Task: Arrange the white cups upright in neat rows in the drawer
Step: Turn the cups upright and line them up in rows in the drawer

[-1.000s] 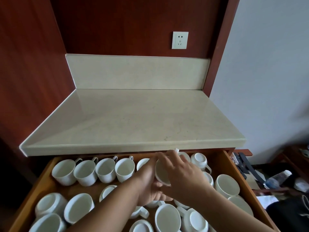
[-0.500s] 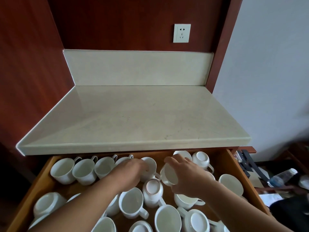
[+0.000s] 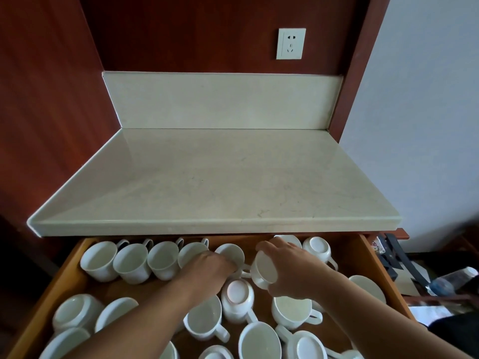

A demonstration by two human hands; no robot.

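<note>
Wooden drawer [image 3: 364,255] holds glossy white cups [image 3: 99,260], several upturned.

The worktop [image 3: 207,177] lip hangs over the back of the drawer [image 3: 51,288], so the back row of cups [image 3: 132,263] is only reachable from the front. There's a bare strip [image 3: 134,290] of drawer floor just in front of that row on the left. Front half is packed with loose cups [image 3: 259,343]. The left hand [image 3: 207,268] and right hand [image 3: 293,270], which grips a tilted cup [image 3: 265,270], fill the middle.
</note>
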